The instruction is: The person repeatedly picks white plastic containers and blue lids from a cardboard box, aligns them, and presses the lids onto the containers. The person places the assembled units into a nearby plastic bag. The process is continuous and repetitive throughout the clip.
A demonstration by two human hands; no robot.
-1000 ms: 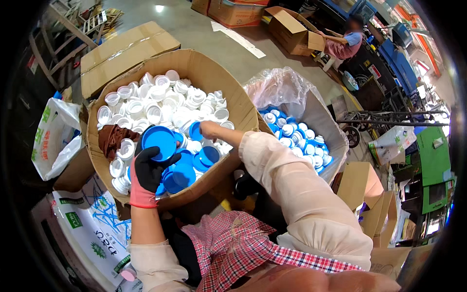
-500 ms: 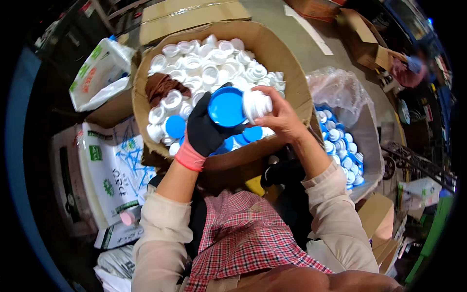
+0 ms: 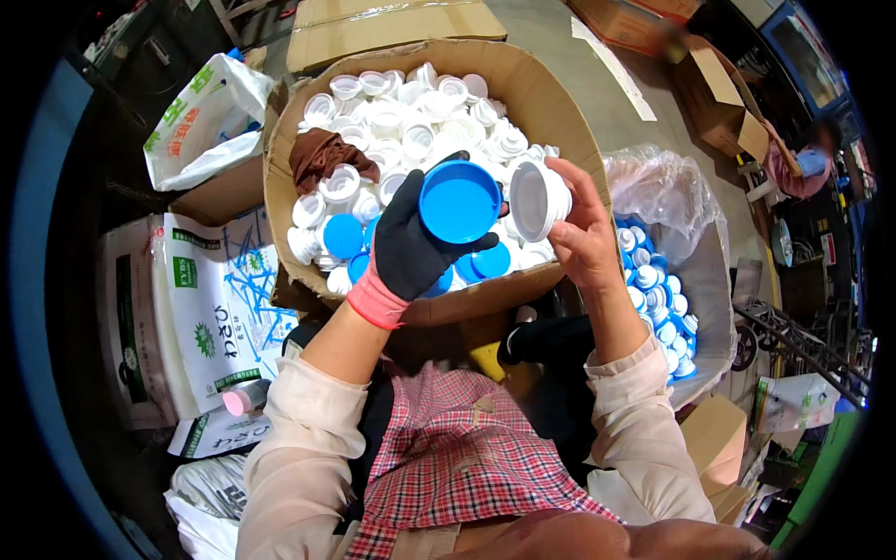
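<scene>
My left hand point(image 3: 411, 229), in a black and pink glove, grips a round blue cap point(image 3: 459, 202) with its hollow side facing up. Just to the right, my bare right hand point(image 3: 586, 224) holds a white stepped plastic cap point(image 3: 539, 201) by its rim, its wide opening turned toward the blue cap. A small gap separates the two pieces. Both hands are over a large cardboard box point(image 3: 560, 103) full of white caps point(image 3: 415, 140). Several blue caps point(image 3: 485, 261) lie along its near side, and a brown cloth point(image 3: 327, 159) rests on the white ones.
On the right stands a plastic-lined box point(image 3: 714, 299) holding joined blue and white caps point(image 3: 658, 299). A white plastic bag point(image 3: 205, 126) and a printed white sack point(image 3: 201, 299) are at the left. A closed carton point(image 3: 392, 33) lies behind. Another person point(image 3: 807, 163) is at the far right.
The white cap has moved right, away from the blue cap, and its opening has turned into view. My left hand still grips the blue cap, slightly farther right in the picture.
</scene>
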